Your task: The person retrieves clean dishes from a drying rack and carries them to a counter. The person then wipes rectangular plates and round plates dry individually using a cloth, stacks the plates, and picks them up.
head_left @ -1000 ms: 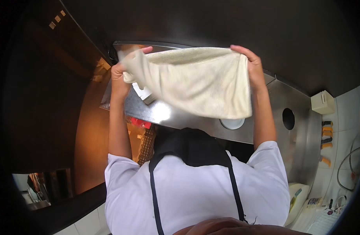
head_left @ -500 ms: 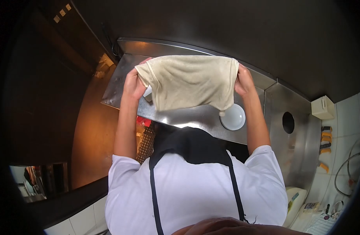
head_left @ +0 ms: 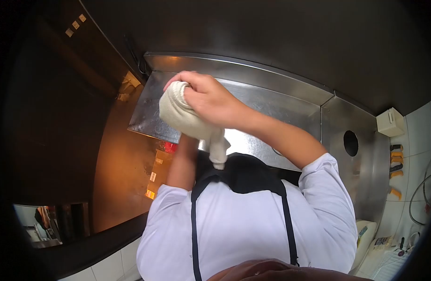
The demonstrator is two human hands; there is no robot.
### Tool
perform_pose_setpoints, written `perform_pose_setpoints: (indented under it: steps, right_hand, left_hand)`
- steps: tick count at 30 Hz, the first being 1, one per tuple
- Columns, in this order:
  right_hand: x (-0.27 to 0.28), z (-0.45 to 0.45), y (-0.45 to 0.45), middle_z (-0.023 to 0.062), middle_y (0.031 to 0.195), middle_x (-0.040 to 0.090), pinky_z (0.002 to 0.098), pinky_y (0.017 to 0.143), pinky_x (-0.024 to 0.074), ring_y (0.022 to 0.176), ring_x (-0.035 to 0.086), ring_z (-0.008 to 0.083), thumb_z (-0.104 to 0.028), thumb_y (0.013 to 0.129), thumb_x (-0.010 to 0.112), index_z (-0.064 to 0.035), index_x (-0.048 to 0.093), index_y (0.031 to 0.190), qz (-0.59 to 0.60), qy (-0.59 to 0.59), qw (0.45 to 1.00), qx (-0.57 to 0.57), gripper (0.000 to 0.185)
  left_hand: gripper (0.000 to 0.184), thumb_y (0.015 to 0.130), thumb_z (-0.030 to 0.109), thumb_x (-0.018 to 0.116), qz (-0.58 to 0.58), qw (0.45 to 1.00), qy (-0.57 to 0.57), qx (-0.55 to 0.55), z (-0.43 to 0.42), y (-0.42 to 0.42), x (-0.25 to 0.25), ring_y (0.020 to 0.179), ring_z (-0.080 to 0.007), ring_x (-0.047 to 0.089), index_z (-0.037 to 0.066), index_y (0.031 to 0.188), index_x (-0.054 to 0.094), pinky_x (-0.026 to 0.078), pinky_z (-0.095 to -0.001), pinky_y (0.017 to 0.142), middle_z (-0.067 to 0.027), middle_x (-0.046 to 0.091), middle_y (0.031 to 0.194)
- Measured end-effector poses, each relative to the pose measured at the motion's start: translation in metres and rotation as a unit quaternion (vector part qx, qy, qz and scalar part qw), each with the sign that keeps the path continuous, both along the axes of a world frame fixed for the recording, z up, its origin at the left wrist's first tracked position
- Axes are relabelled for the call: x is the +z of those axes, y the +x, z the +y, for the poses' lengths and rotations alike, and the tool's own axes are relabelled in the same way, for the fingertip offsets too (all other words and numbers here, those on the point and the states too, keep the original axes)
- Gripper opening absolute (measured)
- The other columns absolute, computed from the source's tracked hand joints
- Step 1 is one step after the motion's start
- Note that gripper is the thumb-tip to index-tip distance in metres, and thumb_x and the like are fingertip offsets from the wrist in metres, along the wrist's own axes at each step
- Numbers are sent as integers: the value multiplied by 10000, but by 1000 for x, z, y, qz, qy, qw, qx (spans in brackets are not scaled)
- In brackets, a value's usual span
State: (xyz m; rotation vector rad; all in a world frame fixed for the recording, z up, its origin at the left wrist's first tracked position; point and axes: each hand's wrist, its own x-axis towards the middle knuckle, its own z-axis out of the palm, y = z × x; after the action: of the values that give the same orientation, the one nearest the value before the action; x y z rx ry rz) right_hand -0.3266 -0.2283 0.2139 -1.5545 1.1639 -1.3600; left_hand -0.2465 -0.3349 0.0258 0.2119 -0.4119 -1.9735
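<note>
We grip bunched cream fabric cloth in right hand, fingers curled around it. Left hand hidden beneath cloth; we cannot tell how its fingers stand. Cloth held above shiny grey metal tabletop, loose tail hanging near black apron.

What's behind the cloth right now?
The left forearm runs up behind the cloth, with the steel counter visible around it. The left hand is covered, as is whatever may be on the counter directly behind.
</note>
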Motion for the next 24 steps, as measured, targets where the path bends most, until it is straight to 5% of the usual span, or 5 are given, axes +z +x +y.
perform_pose_setpoints:
  steps: [5,10,14,19,24]
  right_hand:
    - [-73,-38,-46,123,998,756,398,802,572,908,721,236,-179,960,584,-28,656,1321,346,62,921,-167,397]
    - [-100,8,-85,161,1132,750,415,946,545,1002,727,238,-259,943,711,11,628,1348,-128,122,975,-133,494]
    - [-178,31,-57,133,1172,726,328,925,550,1002,704,189,-206,940,745,29,622,1326,2,87,989,-119,469]
    - [-163,26,-51,135,1136,722,320,888,562,992,707,193,-169,904,782,50,608,1275,-263,245,927,-108,464]
    - [-154,-30,-42,113,1093,718,310,853,566,948,709,184,-151,863,808,19,621,1229,-277,208,936,-57,445]
  left_hand:
    - [492,1102,405,455,173,955,-15,-239,58,-22,-5,1274,-243,556,100,1488,447,418,-409,1154,-85,573,1355]
    - [569,1098,347,457,37,968,-158,-191,62,-23,-24,1381,-246,487,75,1586,348,341,-400,1243,-106,505,1463]
    - [562,1036,168,591,-222,923,-299,-102,58,3,-38,1307,-223,564,42,1550,402,433,-367,1150,-109,576,1418]
    - [366,999,76,628,-257,932,-252,-50,25,16,-65,1131,-163,666,32,1363,611,548,-306,955,-96,701,1239]
    - [232,998,15,593,-535,788,-280,124,21,94,6,1045,-165,694,-1,1207,692,551,-320,930,-97,739,1125]
